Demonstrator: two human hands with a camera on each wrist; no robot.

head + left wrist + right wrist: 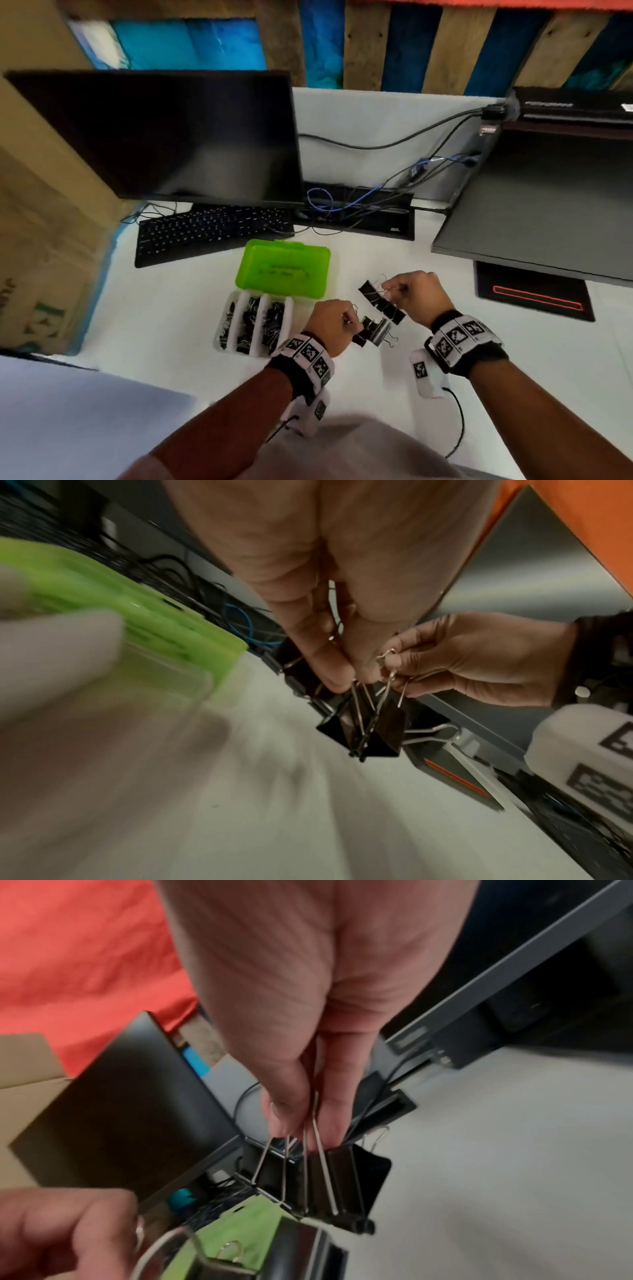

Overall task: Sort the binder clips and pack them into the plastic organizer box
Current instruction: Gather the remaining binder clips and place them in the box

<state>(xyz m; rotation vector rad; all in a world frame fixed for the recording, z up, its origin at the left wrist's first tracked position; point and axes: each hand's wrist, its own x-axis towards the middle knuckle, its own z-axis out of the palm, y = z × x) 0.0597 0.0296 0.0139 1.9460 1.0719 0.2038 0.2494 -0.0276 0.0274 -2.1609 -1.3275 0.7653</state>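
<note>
The organizer box stands in mid-table, its green lid (284, 270) swung open behind the clear tray (291, 310), whose compartments hold several black binder clips (270, 322). Right of the tray, my left hand (352, 320) pinches the wire handles of a bunch of large black clips (375, 332) above the table. In the left wrist view these clips (363, 731) hang below my left fingertips (337, 680). My right hand (388, 289) pinches the wire handles of another bunch of black clips (382, 299). They dangle under my right fingertips (281, 1121) as a row of clips (329, 1185).
A dark monitor (164, 137) and a black keyboard (212, 233) stand behind the box. A cable tray (359, 212) runs along the back. A dark raised desk surface (534, 212) and a black pad with a red outline (534, 296) lie at the right, a cardboard box (41, 240) at the left.
</note>
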